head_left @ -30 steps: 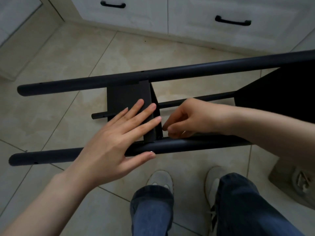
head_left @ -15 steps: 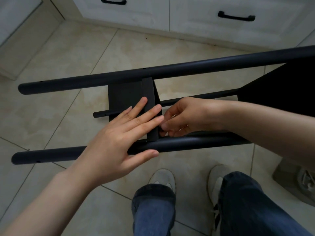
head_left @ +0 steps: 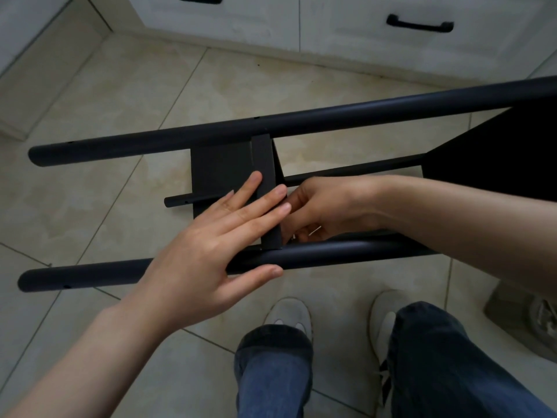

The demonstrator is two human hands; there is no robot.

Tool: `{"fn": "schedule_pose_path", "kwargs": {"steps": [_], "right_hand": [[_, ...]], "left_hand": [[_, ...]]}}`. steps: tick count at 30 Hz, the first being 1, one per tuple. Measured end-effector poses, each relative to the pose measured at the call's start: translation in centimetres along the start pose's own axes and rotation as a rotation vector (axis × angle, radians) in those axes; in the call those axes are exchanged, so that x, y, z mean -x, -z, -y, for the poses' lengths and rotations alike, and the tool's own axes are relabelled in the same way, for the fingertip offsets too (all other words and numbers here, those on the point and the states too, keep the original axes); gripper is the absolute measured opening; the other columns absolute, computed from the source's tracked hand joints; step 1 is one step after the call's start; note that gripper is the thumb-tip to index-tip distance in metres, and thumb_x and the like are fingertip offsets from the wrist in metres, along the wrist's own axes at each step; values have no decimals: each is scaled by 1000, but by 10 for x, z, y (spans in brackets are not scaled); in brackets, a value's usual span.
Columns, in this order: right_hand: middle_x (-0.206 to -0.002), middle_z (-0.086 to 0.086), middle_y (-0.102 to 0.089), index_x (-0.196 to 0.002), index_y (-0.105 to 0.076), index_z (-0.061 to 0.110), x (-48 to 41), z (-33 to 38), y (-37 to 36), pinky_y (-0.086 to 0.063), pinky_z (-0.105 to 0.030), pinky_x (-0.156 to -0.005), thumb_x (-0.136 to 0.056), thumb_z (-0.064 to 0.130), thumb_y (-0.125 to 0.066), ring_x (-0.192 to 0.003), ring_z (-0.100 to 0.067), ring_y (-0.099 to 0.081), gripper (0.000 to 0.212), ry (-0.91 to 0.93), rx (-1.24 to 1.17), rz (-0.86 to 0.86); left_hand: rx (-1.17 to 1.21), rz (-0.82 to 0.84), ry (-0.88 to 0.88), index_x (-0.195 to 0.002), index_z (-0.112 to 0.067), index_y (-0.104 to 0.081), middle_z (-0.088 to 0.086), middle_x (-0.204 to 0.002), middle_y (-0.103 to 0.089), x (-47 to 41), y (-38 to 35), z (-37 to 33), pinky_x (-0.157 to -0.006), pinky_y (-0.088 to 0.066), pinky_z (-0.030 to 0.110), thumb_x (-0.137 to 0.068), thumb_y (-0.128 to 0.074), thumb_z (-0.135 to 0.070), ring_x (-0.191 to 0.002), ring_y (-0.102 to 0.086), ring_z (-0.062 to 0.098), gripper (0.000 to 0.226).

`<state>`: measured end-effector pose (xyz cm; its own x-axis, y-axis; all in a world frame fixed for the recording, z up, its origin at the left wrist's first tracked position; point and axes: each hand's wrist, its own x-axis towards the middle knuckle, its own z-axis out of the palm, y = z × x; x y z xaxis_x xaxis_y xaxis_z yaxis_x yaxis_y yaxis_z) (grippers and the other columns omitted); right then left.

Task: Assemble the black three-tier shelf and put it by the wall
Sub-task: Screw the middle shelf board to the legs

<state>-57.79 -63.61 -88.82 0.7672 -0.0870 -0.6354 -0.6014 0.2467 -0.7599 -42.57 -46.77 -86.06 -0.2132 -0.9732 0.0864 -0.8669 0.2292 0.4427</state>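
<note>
The black shelf frame lies on its side above the tiled floor. Its far pole (head_left: 301,123) and near pole (head_left: 331,251) run left to right. A black shelf panel (head_left: 220,164) sits between them. My left hand (head_left: 211,245) presses flat on that panel with straight fingers, its thumb along the near pole. My right hand (head_left: 328,206) is curled against the panel's right side just above the near pole. It pinches a thin silver metal piece (head_left: 315,230); what that piece is I cannot make out. Another black tier (head_left: 497,155) fills the frame's right end.
White cabinets with black handles (head_left: 419,25) line the far side. A thinner rear pole (head_left: 346,171) runs under the panel. My shoes (head_left: 289,315) and jeans are just below the near pole. A grey object (head_left: 530,321) lies on the floor at right.
My right hand has drawn in closer to the panel's right side, its fingertips now behind my left fingertips. My left hand stays pressed on the panel.
</note>
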Motion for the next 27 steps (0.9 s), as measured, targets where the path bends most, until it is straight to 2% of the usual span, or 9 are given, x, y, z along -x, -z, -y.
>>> {"fn": "schedule_pose_path", "kwargs": {"steps": [5,7,10,13,16,20,23,27], "right_hand": [[-87,-3,-72,-84,-77,19,-1,-2,0,-51,-33,-85,-91,15,-67,-78,-14,-62,12,-16,-6,33],[-93,-6,-71,-93,-75,14,-1,-2,1,-51,-36,-90,-92,16,-66,-86,-19,-61,10,-33,-20,48],[-110,-15,-66,-116,-66,1,-2,-2,3,-48,-40,-101,-95,18,-62,-99,-26,-60,28,-79,-50,97],[-122,-19,-63,-126,-60,-2,-3,-3,3,-51,-37,-98,-95,17,-60,-105,-26,-62,36,-100,-112,137],[-112,-14,-65,-117,-65,3,-4,-5,3,-56,-32,-88,-93,17,-62,-99,-23,-65,28,-116,-113,156],[-88,-4,-73,-102,-66,8,-9,-7,-1,-58,-28,-76,-93,17,-62,-83,-15,-70,14,-108,-53,103],[-86,-2,-72,-95,-69,11,-6,-7,1,-57,-29,-81,-93,20,-62,-84,-15,-69,11,-100,-68,141],[-90,-4,-70,-84,-76,18,-1,-5,5,-53,-33,-89,-82,24,-68,-86,-16,-66,10,-113,-104,195]], "left_hand": [[3,-8,-4,-151,-17,-42,-4,-161,-35,1,-1,0,-122,-26,39,-94,-59,-47,-155,-18,18,66],[-1,-8,-7,-151,-16,-43,-4,-161,-35,1,-1,0,-122,-27,39,-94,-59,-47,-155,-19,19,66],[-7,-8,-8,-150,-16,-43,-4,-161,-35,1,-2,1,-121,-28,40,-94,-59,-47,-155,-19,19,66],[-6,-13,-11,-150,-16,-44,-3,-161,-36,2,-2,1,-120,-30,42,-94,-60,-47,-155,-20,20,66],[-8,-15,-14,-150,-16,-44,-4,-162,-35,4,-3,0,-119,-33,47,-94,-60,-47,-155,-20,20,66],[-7,-15,-14,-150,-15,-45,-3,-161,-36,4,-4,0,-119,-34,48,-94,-60,-47,-154,-21,21,66],[-9,-13,-16,-150,-14,-45,-2,-161,-37,4,-3,0,-119,-34,47,-94,-60,-47,-154,-21,21,66],[-11,-21,-16,-149,-14,-46,-2,-160,-37,3,-4,-1,-121,-31,43,-94,-60,-47,-154,-21,21,65]]}}
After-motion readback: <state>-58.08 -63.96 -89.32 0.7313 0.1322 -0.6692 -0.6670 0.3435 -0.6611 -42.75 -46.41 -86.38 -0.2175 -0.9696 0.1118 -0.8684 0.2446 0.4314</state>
